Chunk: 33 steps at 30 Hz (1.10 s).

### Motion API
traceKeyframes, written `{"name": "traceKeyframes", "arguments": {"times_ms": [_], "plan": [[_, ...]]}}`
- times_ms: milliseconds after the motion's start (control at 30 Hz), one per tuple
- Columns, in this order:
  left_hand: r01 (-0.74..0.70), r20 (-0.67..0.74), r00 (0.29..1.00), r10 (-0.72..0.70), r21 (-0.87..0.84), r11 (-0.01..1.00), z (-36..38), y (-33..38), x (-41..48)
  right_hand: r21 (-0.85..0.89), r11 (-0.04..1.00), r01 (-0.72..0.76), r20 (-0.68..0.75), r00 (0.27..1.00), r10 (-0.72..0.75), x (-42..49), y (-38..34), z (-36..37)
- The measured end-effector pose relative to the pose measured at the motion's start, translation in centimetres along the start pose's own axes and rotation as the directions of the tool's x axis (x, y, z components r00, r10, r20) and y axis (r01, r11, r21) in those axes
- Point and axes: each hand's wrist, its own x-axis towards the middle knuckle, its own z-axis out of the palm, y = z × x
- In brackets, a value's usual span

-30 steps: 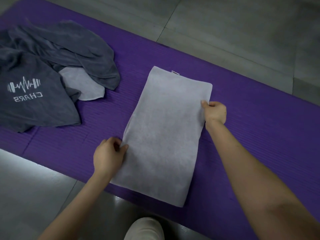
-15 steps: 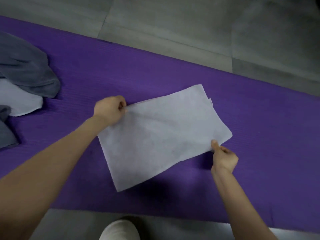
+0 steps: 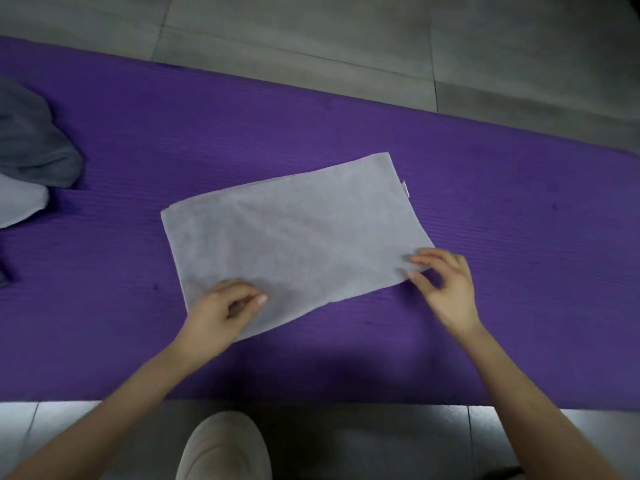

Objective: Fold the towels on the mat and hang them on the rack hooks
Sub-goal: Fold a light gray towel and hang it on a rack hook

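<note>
Since the prior frame, the left hand (image 3: 221, 311) has shifted to the near corner. The towel (image 3: 294, 233) lies flat on the mat (image 3: 485, 202) between the hands. The right hand (image 3: 446, 289) lightly pinches its corner. The left curls on the cloth, grip unconfirmed. Both are probably set for the next fold.

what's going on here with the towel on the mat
A person is folding a light grey towel that lies flat on a purple mat. The left hand pinches its near left corner, and the right hand pinches the near right corner. A heap of other towels lies at the mat's left end.
</note>
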Motion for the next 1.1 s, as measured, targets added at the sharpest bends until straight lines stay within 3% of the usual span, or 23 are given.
{"name": "traceKeyframes", "arguments": {"times_ms": [100,200,367,467,533,600,700,767,833,967,1100], "plan": [[0.061,-0.019,0.998,-0.062,-0.058,0.996,0.7,-0.7,-1.7,-0.132,0.987,0.091,0.171,0.983,-0.067,1.2,1.5,0.2],[-0.077,0.021,0.997,0.075,0.189,0.979,0.8,-1.4,-2.1,-0.193,0.961,0.196,0.29,0.947,-0.135,2.0,3.2,-0.2],[-0.193,0.084,0.981,0.173,0.423,0.886,0.9,-2.1,-1.9,-0.187,0.94,0.286,0.233,0.942,-0.24,3.3,3.9,-0.2],[-0.159,0.105,0.986,0.13,0.351,0.923,-0.3,-1.5,-1.2,-0.163,0.944,0.286,0.256,0.936,-0.24,3.6,3.5,-0.9],[-0.076,0.166,0.985,0.037,0.234,0.969,-1.8,-0.7,-0.8,-0.129,0.961,0.244,0.39,0.904,-0.177,3.5,3.0,-2.1],[0.014,0.235,0.971,-0.055,0.171,0.985,-3.7,0.0,-0.7,-0.081,0.984,0.157,0.595,0.8,-0.078,3.1,2.3,-3.5],[0.126,0.423,0.891,-0.163,0.114,0.985,-6.6,1.3,-0.7,0.05,0.984,-0.173,0.889,0.457,0.035,2.4,0.3,-5.6],[0.147,0.512,0.838,-0.188,0.12,0.982,-7.8,2.1,-0.5,0.043,0.972,-0.23,0.943,0.33,0.036,2.5,-0.6,-6.7],[0.145,0.478,0.857,-0.191,0.133,0.981,-8.5,2.4,0.2,0.08,0.968,-0.239,0.929,0.37,0.015,3.0,-1.1,-7.3],[0.12,0.25,0.957,-0.148,0.124,0.985,-9.2,2.3,3.5,0.272,0.893,-0.36,0.68,0.728,0.087,4.7,-1.3,-6.5],[0.047,0.172,0.982,-0.079,0.184,0.982,-9.6,2.1,8.0,0.312,0.873,-0.375,0.512,0.84,0.179,6.8,-1.5,-4.5]]}}
